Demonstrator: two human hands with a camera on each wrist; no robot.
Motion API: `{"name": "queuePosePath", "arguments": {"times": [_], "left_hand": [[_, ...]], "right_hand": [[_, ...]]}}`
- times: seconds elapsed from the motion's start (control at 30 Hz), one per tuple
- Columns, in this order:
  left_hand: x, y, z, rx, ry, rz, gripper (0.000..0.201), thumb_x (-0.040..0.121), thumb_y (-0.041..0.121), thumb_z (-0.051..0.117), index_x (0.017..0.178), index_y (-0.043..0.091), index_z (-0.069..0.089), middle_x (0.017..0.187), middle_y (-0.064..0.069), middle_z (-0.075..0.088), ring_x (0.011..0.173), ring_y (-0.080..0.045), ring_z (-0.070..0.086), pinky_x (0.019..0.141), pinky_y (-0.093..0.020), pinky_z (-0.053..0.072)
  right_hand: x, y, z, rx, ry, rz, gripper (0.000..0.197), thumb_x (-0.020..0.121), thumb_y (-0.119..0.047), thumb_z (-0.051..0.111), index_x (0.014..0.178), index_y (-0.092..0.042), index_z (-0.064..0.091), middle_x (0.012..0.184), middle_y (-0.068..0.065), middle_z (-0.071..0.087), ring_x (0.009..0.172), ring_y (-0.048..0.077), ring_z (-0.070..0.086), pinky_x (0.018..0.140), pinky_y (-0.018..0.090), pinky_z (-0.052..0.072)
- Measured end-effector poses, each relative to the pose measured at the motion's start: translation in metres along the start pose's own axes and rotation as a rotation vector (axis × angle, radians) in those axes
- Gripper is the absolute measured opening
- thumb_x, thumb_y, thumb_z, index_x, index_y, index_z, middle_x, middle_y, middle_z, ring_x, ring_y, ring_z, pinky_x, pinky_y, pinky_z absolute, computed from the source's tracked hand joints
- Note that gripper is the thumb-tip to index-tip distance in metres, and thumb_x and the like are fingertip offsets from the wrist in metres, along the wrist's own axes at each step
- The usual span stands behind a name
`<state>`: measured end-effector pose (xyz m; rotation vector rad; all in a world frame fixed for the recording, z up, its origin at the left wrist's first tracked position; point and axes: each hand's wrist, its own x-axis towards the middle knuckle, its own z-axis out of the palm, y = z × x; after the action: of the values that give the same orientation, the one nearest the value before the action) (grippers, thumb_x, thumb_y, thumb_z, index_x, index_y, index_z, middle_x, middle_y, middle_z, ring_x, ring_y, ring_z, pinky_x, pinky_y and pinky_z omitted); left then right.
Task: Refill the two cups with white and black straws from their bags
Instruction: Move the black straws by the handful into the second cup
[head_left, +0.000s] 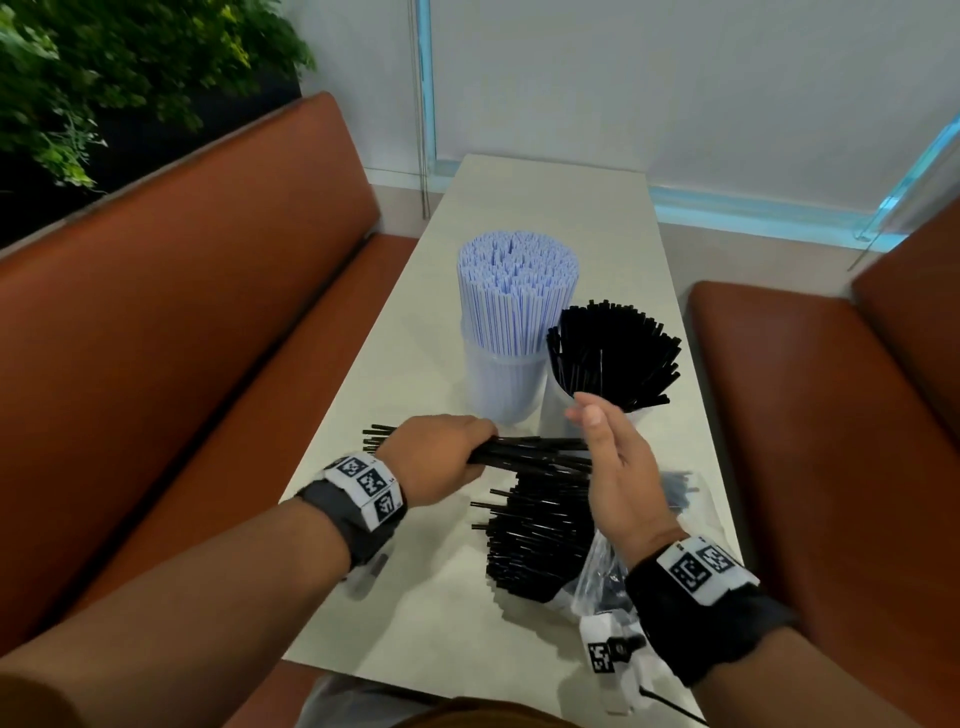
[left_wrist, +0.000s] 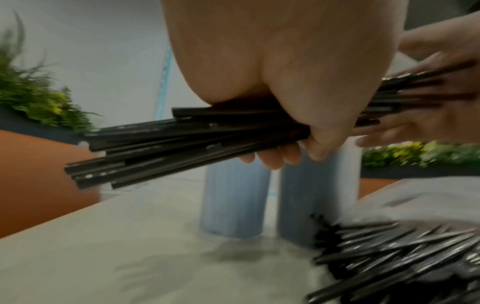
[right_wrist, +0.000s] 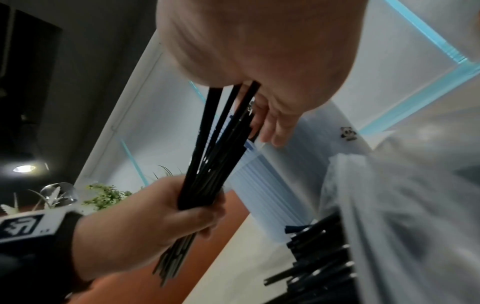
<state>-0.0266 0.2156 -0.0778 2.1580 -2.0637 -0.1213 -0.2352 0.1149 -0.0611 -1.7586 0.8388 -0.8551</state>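
Left hand (head_left: 434, 457) gripping black straws (head_left: 540, 451) — mid-air

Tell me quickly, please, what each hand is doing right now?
Left hand: grips a bundle of black straws.
Right hand: open, fingers straight, flat against the bundle's far ends.

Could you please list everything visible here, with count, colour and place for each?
table: one, pale grey, between the benches.
benches: two, orange-brown, either side of the table.
white-straw cup: one, translucent, packed with white straws, far centre.
black-straw cup: one, translucent, holding black straws, right of the first.
loose black straws: a pile, spilling from the plastic bag, near right.
plants: green, far left.
left hand: grips the black straw bundle.
right hand: flat against the bundle's ends.
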Motion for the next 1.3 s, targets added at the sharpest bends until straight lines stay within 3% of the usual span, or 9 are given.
{"name": "queuePosePath", "arguments": {"times": [0.1, 0.23, 0.37, 0.47, 0.6, 0.73, 0.83, 1.07, 1.3], "left_hand": [[0.012, 0.029, -0.005, 0.009, 0.036, 0.099, 0.025, 0.09, 0.037, 0.061, 0.109, 0.023, 0.055, 0.096, 0.004, 0.064, 0.079, -0.022, 0.062, 0.06, -0.031, 0.04], [0.022, 0.042, -0.012, 0.013, 0.102, 0.069, 0.024, 0.092, 0.035, 0.058, 0.112, 0.023, 0.052, 0.1, 0.004, 0.063, 0.083, -0.023, 0.063, 0.059, -0.032, 0.04], [0.027, 0.062, -0.009, -0.04, 0.077, 0.099, 0.043, 0.089, 0.032, 0.062, 0.129, 0.021, 0.049, 0.105, 0.002, 0.066, 0.086, -0.022, 0.065, 0.061, -0.032, 0.047], [0.03, 0.058, -0.013, -0.181, 0.016, 0.041, 0.043, 0.091, 0.029, 0.06, 0.133, 0.03, 0.049, 0.107, 0.005, 0.066, 0.092, -0.02, 0.064, 0.072, -0.035, 0.051], [0.034, 0.053, -0.044, -0.591, 0.18, -0.033, 0.03, 0.092, 0.025, 0.064, 0.101, 0.05, 0.049, 0.079, 0.023, 0.062, 0.069, 0.004, 0.057, 0.061, -0.017, 0.038], [0.044, 0.076, -0.084, -1.161, 0.508, -0.016, 0.009, 0.089, 0.024, 0.067, 0.093, 0.031, 0.062, 0.082, 0.008, 0.069, 0.079, -0.009, 0.067, 0.08, -0.022, 0.052], [0.051, 0.089, -0.099, -1.483, 0.634, 0.049, 0.018, 0.09, 0.009, 0.066, 0.09, 0.027, 0.064, 0.079, -0.001, 0.067, 0.079, -0.022, 0.067, 0.084, -0.033, 0.054], [0.058, 0.105, -0.085, -1.602, 0.545, -0.042, 0.011, 0.092, -0.002, 0.061, 0.098, 0.007, 0.057, 0.078, -0.007, 0.062, 0.075, -0.021, 0.064, 0.08, -0.03, 0.053], [0.059, 0.1, -0.081, -1.665, 0.522, -0.13, 0.014, 0.094, -0.001, 0.059, 0.095, 0.012, 0.058, 0.076, -0.006, 0.062, 0.071, -0.023, 0.063, 0.076, -0.033, 0.055]], "right_hand": [[0.006, -0.008, 0.004, -0.067, -0.064, 0.0, 0.031, 0.099, -0.05, 0.048, 0.093, -0.033, 0.072, 0.093, -0.015, 0.073, 0.09, -0.002, 0.065, 0.075, 0.008, 0.046], [0.008, -0.009, -0.005, 0.071, 0.064, 0.0, 0.045, 0.09, -0.061, 0.046, 0.091, -0.027, 0.076, 0.092, -0.005, 0.076, 0.089, 0.009, 0.069, 0.082, 0.022, 0.054], [0.011, -0.008, -0.001, -0.005, 0.002, 0.071, 0.036, 0.103, -0.039, 0.049, 0.088, -0.024, 0.078, 0.089, -0.008, 0.077, 0.091, 0.008, 0.071, 0.091, 0.036, 0.054], [0.012, -0.01, -0.003, 0.23, 0.028, 0.173, 0.039, 0.103, -0.046, 0.049, 0.098, -0.02, 0.078, 0.098, -0.001, 0.078, 0.099, 0.013, 0.073, 0.091, 0.034, 0.057], [0.012, -0.008, -0.004, 0.53, 0.022, 0.393, 0.069, 0.09, -0.067, 0.042, 0.118, -0.011, 0.07, 0.105, 0.01, 0.077, 0.102, 0.026, 0.073, 0.084, 0.034, 0.059], [0.013, -0.003, 0.001, 0.655, -0.012, 0.601, 0.07, 0.097, -0.067, 0.037, 0.123, -0.008, 0.065, 0.115, 0.018, 0.072, 0.106, 0.029, 0.071, 0.091, 0.041, 0.056], [0.014, -0.007, 0.002, 0.839, -0.013, 0.673, 0.075, 0.096, -0.071, 0.038, 0.125, -0.006, 0.062, 0.124, 0.021, 0.067, 0.112, 0.033, 0.069, 0.1, 0.049, 0.052], [0.015, -0.014, 0.003, 1.029, -0.083, 0.67, 0.065, 0.104, -0.056, 0.036, 0.136, -0.004, 0.059, 0.136, 0.022, 0.061, 0.125, 0.037, 0.061, 0.11, 0.054, 0.044], [0.013, -0.012, 0.002, 0.827, -0.132, 0.513, 0.04, 0.098, -0.042, 0.055, 0.124, -0.014, 0.069, 0.126, 0.015, 0.069, 0.115, 0.032, 0.066, 0.102, 0.052, 0.052]]}}
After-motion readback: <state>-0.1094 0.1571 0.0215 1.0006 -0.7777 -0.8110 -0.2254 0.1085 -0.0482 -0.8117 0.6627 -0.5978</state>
